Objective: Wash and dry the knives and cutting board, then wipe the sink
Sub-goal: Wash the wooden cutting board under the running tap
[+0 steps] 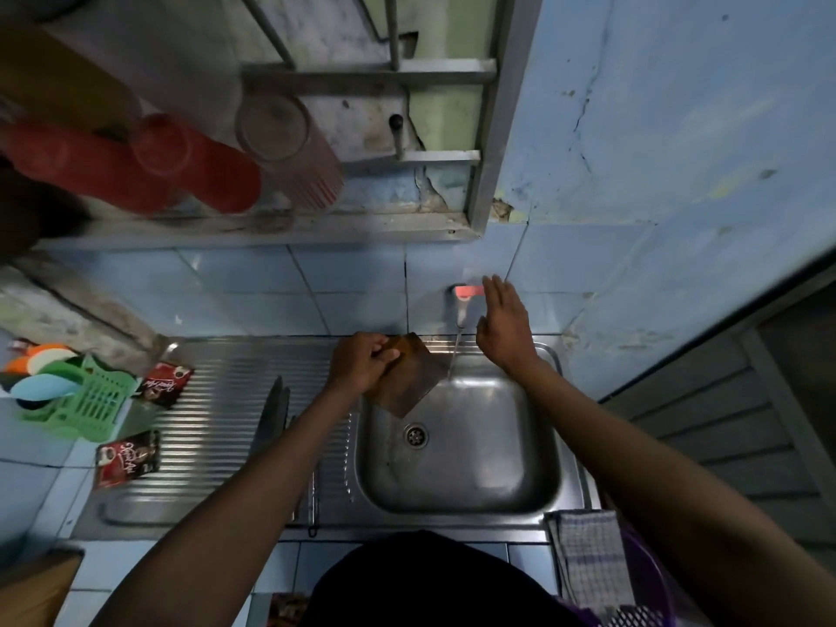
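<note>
Checked cloth [588,558] lies by the sink [461,445]. Left hand [362,364] grips a wooden cutting board [405,377] over the basin; right hand [504,325], fingers straight, partly hides the tap [466,294]. Knives [273,409] blur behind the forearm.

A modest home kitchen. A stainless steel sink [461,450] with a ribbed drainboard [217,427] is set in a blue-tiled worktop [40,486], below the right hand [504,325]. Beside that hand's fingertips, a red-handled tap [466,292] juts from the blue tiled wall [253,287]. Stacked red cups [149,169] stand on a sill [253,230] well above the left hand [359,362]; a green utensil basket [97,398] sits far to its left.
</note>
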